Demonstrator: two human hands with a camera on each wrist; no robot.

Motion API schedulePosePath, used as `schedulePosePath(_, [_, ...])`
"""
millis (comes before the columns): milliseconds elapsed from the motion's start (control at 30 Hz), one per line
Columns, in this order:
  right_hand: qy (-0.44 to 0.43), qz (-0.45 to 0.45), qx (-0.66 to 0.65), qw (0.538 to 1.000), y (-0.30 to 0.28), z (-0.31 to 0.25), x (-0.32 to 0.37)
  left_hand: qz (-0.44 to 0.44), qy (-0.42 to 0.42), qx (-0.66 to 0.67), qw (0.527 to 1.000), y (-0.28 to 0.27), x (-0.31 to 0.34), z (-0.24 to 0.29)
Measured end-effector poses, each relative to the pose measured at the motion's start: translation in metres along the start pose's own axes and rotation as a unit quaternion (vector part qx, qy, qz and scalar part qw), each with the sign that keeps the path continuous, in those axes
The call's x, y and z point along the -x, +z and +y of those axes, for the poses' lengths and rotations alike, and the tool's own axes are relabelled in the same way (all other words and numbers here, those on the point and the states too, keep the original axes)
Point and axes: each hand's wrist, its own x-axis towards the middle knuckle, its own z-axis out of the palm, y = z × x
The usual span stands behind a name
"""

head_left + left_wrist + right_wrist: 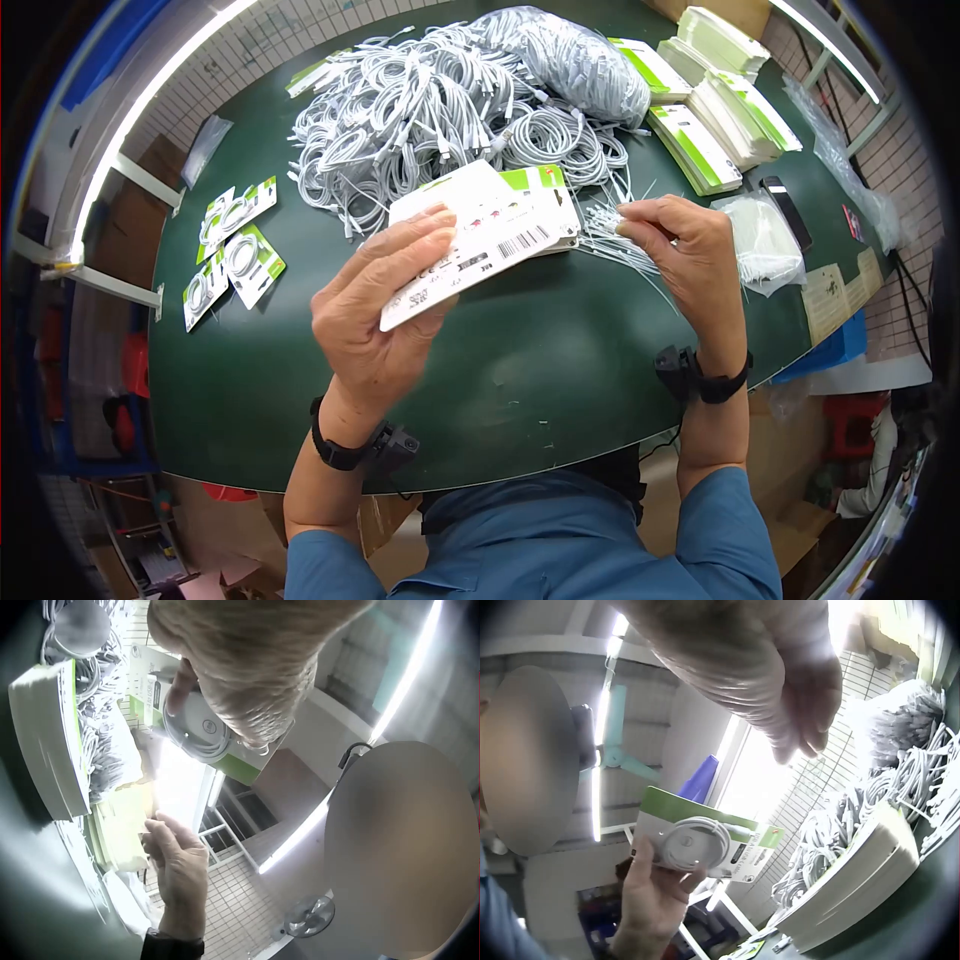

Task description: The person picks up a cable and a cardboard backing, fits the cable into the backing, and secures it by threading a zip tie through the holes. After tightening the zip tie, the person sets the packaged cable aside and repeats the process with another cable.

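My left hand (385, 285) grips a white and green card (495, 245) with its printed back toward the head camera. A coiled white cable (697, 844) lies on the card's other face, as the right wrist view shows. Partly behind it on the table stands a stack of cards (49, 742). Thumb and forefinger of my right hand (690, 255) meet in a pinch over loose white ties (630, 252); a thin pale tie seems to be between the tips, though it is faint.
A large heap of white cables (400, 120) and a bagged bundle (575, 70) cover the table's back. Card stacks (730, 120) stand back right. A clear bag (765, 240) and dark phone (788, 212) lie right. Several carded cables (250, 265) lie left.
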Motion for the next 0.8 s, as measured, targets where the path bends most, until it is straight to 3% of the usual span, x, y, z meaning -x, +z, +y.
schedulePosePath(67, [0.041,0.021,-0.085,0.995,0.006,-0.009,0.001,-0.005,0.023,-0.019,1.0,0.0,0.005,-0.006])
schedulePosePath(167, [0.013,-0.06,-0.092,0.994,-0.001,-0.016,0.0,-0.009,0.029,-0.03,0.999,-0.002,0.011,-0.012])
schedulePosePath(267, [-0.016,-0.092,-0.244,0.965,0.011,-0.003,0.005,-0.014,0.044,-0.049,0.998,-0.001,0.019,-0.02])
schedulePosePath(367, [-0.061,-0.125,-0.284,0.949,0.021,-0.003,0.006,-0.03,0.054,-0.07,0.996,0.001,0.025,-0.023])
schedulePosePath(567, [-0.118,-0.087,-0.22,0.964,0.026,-0.004,0.007,-0.04,0.057,-0.078,0.995,-0.001,0.028,-0.026])
schedulePosePath(667, [-0.024,-0.049,-0.246,0.968,0.03,-0.02,0.014,-0.032,0.058,-0.088,0.994,-0.005,0.028,-0.03])
schedulePosePath(800, [-0.029,-0.062,-0.31,0.948,0.03,-0.016,0.019,-0.034,0.056,-0.078,0.995,-0.005,0.031,-0.033])
